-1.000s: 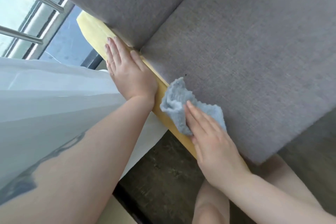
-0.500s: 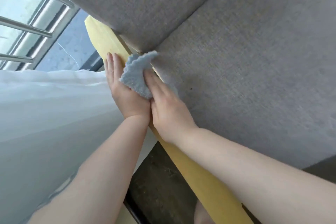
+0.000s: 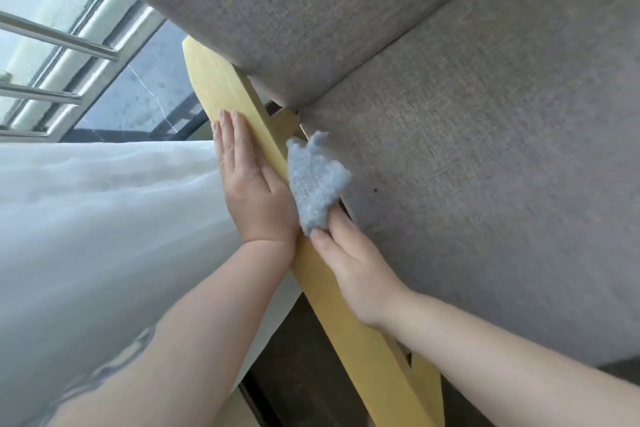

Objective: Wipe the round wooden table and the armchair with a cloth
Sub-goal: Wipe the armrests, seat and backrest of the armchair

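Note:
The armchair fills the upper right, with a grey fabric seat cushion (image 3: 485, 191) and a grey back cushion (image 3: 294, 10). Its yellow wooden armrest (image 3: 221, 80) runs diagonally from the upper left to the bottom. My left hand (image 3: 249, 184) lies flat on the armrest with straight fingers. My right hand (image 3: 353, 270) holds a light blue cloth (image 3: 313, 180) against the inner edge of the armrest, beside the seat cushion. The fingertips are partly hidden under the cloth. The round wooden table is not in view.
A white sheer curtain (image 3: 104, 218) hangs along the left. Behind it is a window with metal rails (image 3: 59, 42). Dark floor (image 3: 304, 374) shows under the armrest.
The cloth and my right hand slid back down the armrest from the corner by the back cushion. My left hand stays flat on the armrest.

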